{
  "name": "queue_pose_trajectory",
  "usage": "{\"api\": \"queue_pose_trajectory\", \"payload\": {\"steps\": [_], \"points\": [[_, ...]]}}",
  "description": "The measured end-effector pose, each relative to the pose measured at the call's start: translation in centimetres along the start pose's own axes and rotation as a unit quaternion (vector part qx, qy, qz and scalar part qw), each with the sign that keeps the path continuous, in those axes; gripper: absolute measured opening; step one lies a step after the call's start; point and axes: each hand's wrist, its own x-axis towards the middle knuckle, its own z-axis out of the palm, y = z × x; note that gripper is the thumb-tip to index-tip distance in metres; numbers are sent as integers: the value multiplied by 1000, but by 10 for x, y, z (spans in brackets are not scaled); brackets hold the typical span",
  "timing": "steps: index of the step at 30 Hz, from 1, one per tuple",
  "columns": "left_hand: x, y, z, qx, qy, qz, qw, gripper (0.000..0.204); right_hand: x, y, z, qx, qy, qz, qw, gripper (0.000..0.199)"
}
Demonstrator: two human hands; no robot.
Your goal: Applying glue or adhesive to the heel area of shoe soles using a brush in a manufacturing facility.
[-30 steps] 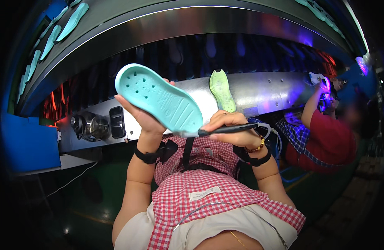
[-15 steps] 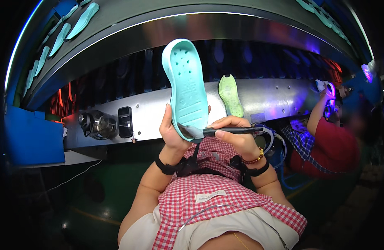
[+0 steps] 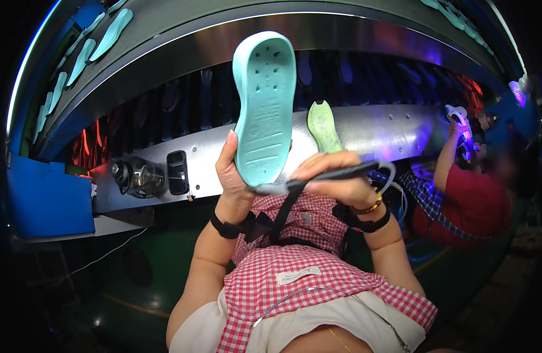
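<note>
Nearest lies a red-and-white checked apron [image 3: 318, 282] across the person's lap. Above it the left hand [image 3: 235, 176] is wrapped around the lower end of one turquoise shoe sole [image 3: 265, 112], holding it upright with its flat underside turned to the camera, at the middle of the scene. Just right, the right hand [image 3: 336, 182] is closed around one dark pen-like tool [image 3: 318, 179], whose tip touches the sole's lower edge. Each wrist wears one black band. Beyond, one green sole [image 3: 324, 126] rests against a long metal machine housing [image 3: 400, 126], with a knob [image 3: 132, 175] at its left. At far right another person in a red shirt [image 3: 477, 203] raises one arm. Far upper left, six turquoise soles [image 3: 82, 56] hang in a row.
</note>
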Motion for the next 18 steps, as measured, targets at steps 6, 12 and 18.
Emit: {"api": "queue_pose_trajectory", "payload": {"steps": [6, 12, 18], "points": [[9, 9, -2, 66, 35, -8, 997, 59, 7, -13, -9, -160, -17, -47, 986, 16], [15, 13, 3, -75, -3, -89, 993, 58, -5, -12, -1, -152, -94, -82, 981, 16], [16, 20, 0, 21, -10, -276, 961, 40, 6, -17, -22, -239, -126, -86, 959, 17]]}}
